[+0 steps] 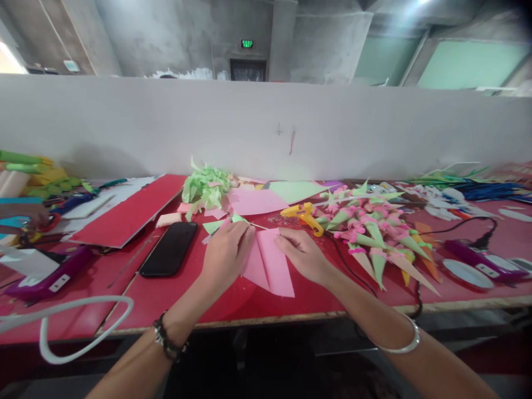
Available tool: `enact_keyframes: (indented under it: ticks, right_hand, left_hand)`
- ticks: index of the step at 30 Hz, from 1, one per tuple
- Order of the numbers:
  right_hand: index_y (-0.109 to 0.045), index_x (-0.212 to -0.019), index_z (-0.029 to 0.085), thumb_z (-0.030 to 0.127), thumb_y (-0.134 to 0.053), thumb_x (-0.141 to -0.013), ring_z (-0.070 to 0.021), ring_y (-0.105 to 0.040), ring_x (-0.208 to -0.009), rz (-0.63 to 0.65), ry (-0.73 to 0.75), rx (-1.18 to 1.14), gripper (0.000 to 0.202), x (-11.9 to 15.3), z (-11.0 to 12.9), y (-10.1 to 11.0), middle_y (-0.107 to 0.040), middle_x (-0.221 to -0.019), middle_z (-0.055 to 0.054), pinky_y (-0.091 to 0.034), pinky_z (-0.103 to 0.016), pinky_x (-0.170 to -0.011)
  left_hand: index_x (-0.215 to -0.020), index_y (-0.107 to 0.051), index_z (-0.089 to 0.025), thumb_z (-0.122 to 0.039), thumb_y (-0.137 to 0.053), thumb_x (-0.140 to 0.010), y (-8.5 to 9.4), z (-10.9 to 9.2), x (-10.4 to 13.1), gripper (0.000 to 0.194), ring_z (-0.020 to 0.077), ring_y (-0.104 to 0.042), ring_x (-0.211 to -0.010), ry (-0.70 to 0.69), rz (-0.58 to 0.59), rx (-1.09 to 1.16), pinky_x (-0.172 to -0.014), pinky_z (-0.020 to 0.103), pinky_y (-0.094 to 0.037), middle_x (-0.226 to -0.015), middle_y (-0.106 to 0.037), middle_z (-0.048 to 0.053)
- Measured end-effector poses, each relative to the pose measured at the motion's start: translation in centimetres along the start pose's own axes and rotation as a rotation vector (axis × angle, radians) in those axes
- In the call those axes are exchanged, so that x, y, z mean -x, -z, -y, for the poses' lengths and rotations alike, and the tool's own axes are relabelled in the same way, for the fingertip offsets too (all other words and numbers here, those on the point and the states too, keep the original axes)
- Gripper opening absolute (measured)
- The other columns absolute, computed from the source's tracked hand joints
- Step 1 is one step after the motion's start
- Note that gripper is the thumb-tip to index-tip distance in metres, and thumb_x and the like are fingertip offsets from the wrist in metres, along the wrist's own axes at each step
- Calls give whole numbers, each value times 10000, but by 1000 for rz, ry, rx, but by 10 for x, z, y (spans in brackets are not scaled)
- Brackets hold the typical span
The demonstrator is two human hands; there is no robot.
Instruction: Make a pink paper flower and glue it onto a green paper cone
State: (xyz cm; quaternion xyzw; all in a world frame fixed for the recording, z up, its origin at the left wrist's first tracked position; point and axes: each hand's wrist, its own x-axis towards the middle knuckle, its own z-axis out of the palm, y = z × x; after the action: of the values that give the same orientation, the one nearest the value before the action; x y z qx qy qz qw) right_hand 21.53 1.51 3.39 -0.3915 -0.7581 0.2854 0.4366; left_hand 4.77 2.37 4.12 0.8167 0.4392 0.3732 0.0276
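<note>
Between my hands a folded sheet of pink paper [272, 269] hangs over the red table, its crease running toward me. My left hand [230, 244] is closed on its upper left side. The fingers of my right hand [301, 249] pinch its upper right edge. A thin stick [260, 226] shows between the two hands along the top of the paper. Just beyond my right hand lies a yellow glue gun [305, 215]. Green paper scraps [213, 227] are beside my left hand.
A black phone [169, 249] lies left of my hands, near a red board [133, 210]. Paper cones [374, 233] are piled at right, with a purple power strip [484, 260] beyond. Another person's hand [31, 213] is at far left.
</note>
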Motion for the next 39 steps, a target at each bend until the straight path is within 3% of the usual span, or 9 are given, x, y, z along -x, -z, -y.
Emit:
enact_keyframes:
  ticks: [5, 13, 25, 29, 32, 34, 39]
  right_hand:
    - [-301, -547, 186, 329, -373, -826, -73, -270, -491, -38, -94, -17, 321, -4, -4, 0, -252, -530, 54, -215, -221, -461]
    - [-349, -536, 178, 363, -420, -815, -71, -343, -476, 34, -145, -106, 342, 0, 4, -2, -323, -498, 60, -270, -208, -465]
    - [-349, -520, 182, 329, -409, -827, -76, -395, -440, -1, -171, -80, 345, 8, -1, 2, -389, -446, 59, -298, -213, -464]
    - [-463, -683, 179, 342, -497, -766, -98, -467, -573, -51, -134, -28, 186, 10, 3, -3, -498, -619, 31, -363, -216, -546]
    - [-482, -793, 180, 323, -553, -712, -112, -486, -649, -48, -124, 70, 179, 11, 8, -10, -538, -732, 10, -378, -224, -592]
    - [-472, -725, 173, 303, -493, -748, -105, -465, -605, -65, -142, 140, 134, 11, 9, -13, -511, -665, 19, -350, -217, -553]
    - [-268, -515, 187, 333, -385, -810, -68, -307, -452, -212, -192, 247, 349, 9, 0, -6, -269, -477, 59, -192, -213, -436]
  left_hand:
    - [-569, -428, -163, -268, -349, -853, -3, -1, -3, 313, 110, -408, -558, -13, 21, 99, -530, 233, -314, -579, -449, -9]
    - [-521, -297, -177, -275, -380, -827, -8, 3, -6, 332, 85, -324, -496, 64, -20, 218, -482, 223, -257, -512, -309, -47]
    - [-529, -271, -178, -275, -397, -820, -6, 10, -4, 331, 79, -282, -487, 128, -23, 238, -480, 218, -239, -503, -270, -56]
    - [-530, -306, -173, -283, -394, -825, -7, 11, -3, 327, 83, -305, -496, 99, -43, 160, -492, 222, -247, -513, -306, -50]
    - [-551, -367, -165, -299, -364, -843, -7, 6, -2, 322, 89, -350, -525, 89, -62, 108, -512, 222, -266, -544, -364, -37]
    - [-592, -429, -160, -319, -347, -850, -4, 3, -1, 313, 94, -381, -547, 113, -52, 87, -530, 218, -285, -570, -411, -30]
    - [-741, -536, -164, -425, -476, -766, 8, 12, 1, 269, 92, -424, -560, 188, 107, 124, -529, 203, -299, -637, -502, -29]
